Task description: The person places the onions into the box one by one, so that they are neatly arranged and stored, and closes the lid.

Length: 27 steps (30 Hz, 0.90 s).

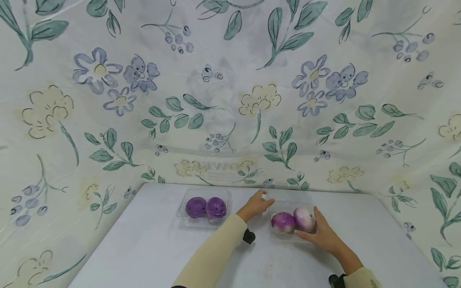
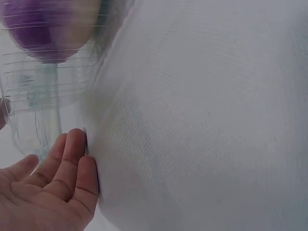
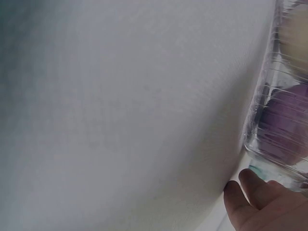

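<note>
A clear plastic container [image 1: 288, 238] on the right of the table holds two purple-and-white turnips, a left one [image 1: 282, 222] and a right one [image 1: 304, 219]. Its clear lid [image 1: 289, 194] stands raised at the back. My left hand [image 1: 256, 206] reaches to the lid's left edge; in the left wrist view its fingers [image 2: 72, 154] extend loosely beside the plastic. My right hand [image 1: 321, 233] grips the container's right front corner, thumb at the front and forefinger along the right side. The right wrist view shows fingertips [image 3: 246, 179] close by the container's edge.
A second clear container [image 1: 184, 221] sits to the left, closed over two deep-purple round vegetables [image 1: 206, 207]. The white table [image 1: 144, 240] ends at a flower-patterned cloth wall [image 1: 223, 100], which also rises on both sides.
</note>
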{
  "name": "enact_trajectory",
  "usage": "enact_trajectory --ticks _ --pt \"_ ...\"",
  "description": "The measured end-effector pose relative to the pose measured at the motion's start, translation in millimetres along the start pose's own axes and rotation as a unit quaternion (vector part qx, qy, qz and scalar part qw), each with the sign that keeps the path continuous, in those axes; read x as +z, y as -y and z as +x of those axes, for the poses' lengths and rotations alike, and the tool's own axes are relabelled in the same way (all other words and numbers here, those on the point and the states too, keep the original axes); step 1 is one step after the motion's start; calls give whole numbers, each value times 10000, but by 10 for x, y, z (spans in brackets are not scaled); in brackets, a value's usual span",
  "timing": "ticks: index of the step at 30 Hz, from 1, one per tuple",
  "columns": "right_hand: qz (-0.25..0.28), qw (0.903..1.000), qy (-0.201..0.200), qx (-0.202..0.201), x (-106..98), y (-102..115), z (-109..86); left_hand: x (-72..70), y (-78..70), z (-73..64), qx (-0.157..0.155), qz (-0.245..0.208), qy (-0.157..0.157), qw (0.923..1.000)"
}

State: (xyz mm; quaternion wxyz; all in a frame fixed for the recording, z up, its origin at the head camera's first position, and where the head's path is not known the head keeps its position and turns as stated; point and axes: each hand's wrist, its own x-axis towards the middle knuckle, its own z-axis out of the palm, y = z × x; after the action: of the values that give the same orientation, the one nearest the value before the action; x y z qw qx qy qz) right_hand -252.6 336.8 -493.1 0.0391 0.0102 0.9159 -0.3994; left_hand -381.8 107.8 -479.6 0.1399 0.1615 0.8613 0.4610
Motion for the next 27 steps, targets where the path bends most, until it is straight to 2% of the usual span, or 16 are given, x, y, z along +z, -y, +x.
enact_trajectory --ticks 5,10,19,24,27 --pt "19 10000 14 -21 7 5 -15 24 1 9 -47 -212 -63 9997" --pt "50 10000 33 -17 8 8 -28 38 -14 6 51 -187 -145 9997" --pt "47 10000 -3 26 24 -11 -21 55 -71 -23 420 -154 -442 9980" --pt "189 9998 1 -8 16 -28 -25 82 -96 -70 649 -441 -637 9949" --pt "134 9999 -59 -71 -18 -19 -15 85 -159 -75 785 -576 -729 9926"
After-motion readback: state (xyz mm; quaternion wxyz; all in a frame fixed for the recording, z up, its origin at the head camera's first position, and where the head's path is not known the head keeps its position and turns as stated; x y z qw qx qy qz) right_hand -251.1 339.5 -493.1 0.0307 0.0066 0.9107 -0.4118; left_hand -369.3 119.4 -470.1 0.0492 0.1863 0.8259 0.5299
